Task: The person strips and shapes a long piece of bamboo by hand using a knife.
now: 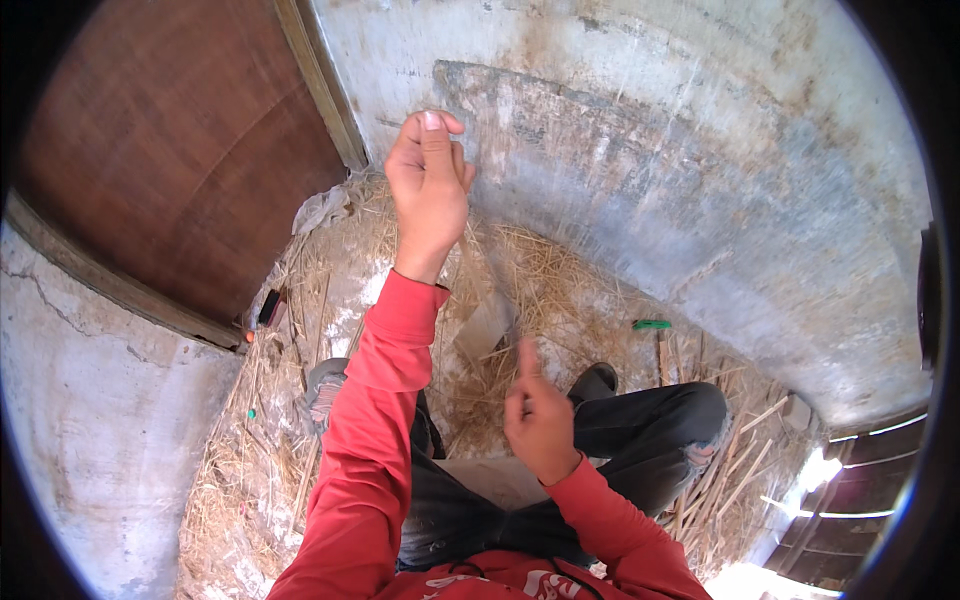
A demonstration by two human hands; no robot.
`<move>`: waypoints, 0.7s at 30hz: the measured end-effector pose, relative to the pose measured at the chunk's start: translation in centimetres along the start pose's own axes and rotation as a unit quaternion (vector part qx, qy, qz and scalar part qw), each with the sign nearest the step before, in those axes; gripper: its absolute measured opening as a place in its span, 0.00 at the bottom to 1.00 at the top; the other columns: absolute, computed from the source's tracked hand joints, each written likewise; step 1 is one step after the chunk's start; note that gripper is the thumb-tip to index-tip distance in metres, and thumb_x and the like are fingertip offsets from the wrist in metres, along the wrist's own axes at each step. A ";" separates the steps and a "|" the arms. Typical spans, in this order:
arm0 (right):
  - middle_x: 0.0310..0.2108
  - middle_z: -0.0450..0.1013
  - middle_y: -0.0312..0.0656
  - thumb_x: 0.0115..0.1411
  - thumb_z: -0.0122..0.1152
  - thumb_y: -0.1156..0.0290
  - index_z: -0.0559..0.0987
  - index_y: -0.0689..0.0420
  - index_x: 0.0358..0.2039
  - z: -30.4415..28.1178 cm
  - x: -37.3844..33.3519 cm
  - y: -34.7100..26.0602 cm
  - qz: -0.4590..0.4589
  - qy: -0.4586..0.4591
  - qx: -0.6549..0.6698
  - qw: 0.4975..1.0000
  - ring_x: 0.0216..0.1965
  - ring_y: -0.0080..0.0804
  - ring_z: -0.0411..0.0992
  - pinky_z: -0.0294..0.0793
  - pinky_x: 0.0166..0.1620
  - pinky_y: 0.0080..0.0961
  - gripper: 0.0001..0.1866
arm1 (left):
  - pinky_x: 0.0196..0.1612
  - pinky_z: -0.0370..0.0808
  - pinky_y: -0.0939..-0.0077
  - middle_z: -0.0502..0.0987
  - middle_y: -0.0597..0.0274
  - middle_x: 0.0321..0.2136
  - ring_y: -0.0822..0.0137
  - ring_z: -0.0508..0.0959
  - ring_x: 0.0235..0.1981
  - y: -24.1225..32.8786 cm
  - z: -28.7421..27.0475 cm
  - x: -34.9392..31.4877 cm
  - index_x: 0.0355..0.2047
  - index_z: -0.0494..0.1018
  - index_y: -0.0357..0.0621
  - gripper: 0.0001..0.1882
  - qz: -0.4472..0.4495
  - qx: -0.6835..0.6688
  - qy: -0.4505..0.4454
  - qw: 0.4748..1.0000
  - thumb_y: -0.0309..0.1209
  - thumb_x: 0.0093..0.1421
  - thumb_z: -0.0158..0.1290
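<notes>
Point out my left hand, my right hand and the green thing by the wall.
Left hand (430,192): head view, middle of the hand.
Right hand (541,424): head view, middle of the hand.
Green thing (651,324): head view, middle of its length.

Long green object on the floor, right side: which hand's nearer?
Right. The right hand is below-left of the green object in view; the left hand is farther off, up and left.

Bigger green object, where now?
Head view, right of centre: the bigger green object lies on the straw-strewn floor near the pale wall, beyond the right hand.
</notes>
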State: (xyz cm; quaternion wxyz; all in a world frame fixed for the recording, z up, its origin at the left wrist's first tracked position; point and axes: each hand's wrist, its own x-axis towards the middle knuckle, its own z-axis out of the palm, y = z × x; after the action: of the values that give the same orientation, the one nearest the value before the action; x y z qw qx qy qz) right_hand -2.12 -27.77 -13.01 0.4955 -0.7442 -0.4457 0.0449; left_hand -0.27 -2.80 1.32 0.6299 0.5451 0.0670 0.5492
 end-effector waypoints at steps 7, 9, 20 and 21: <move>0.23 0.75 0.48 0.67 0.51 0.79 0.61 0.64 0.72 -2.4 -0.4 1.9 0.160 -0.090 0.054 0.981 0.26 0.27 0.76 0.76 0.34 0.24 0.33 | 0.18 0.46 0.82 0.50 0.81 0.15 0.83 0.46 0.15 0.8 -2.2 -0.1 0.37 0.70 0.43 0.17 -0.073 -0.059 -0.112 0.989 0.42 0.78 0.42; 0.23 0.74 0.47 0.66 0.51 0.82 0.61 0.65 0.72 -3.7 2.1 -2.2 0.136 -0.004 0.133 0.982 0.26 0.25 0.75 0.75 0.35 0.22 0.33 | 0.18 0.46 0.82 0.50 0.81 0.15 0.83 0.45 0.14 0.9 -3.3 0.8 0.38 0.69 0.43 0.16 -0.090 -0.099 -0.190 0.973 0.41 0.78 0.42; 0.26 0.75 0.37 0.69 0.48 0.78 0.65 0.61 0.72 -5.0 0.0 2.0 0.294 -0.118 0.216 0.924 0.21 0.18 0.68 0.73 0.28 0.20 0.29 | 0.17 0.44 0.82 0.50 0.81 0.15 0.84 0.45 0.13 1.0 -4.9 2.2 0.35 0.65 0.45 0.16 -0.105 -0.112 -0.248 0.956 0.41 0.78 0.43; 0.26 0.76 0.37 0.69 0.47 0.78 0.64 0.61 0.72 -6.0 1.2 0.1 0.282 -0.068 0.245 0.925 0.21 0.17 0.68 0.73 0.27 0.20 0.30 | 0.17 0.43 0.81 0.50 0.81 0.15 0.84 0.45 0.13 1.0 -4.2 2.0 0.34 0.64 0.45 0.16 -0.109 -0.106 -0.253 0.956 0.41 0.78 0.43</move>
State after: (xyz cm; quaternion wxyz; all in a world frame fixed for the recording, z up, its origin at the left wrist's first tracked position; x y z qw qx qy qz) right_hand 1.69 -31.14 -9.62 0.5975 -0.6898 -0.2256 0.3410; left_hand -2.92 1.12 1.45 0.7364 0.5857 -0.0937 0.3253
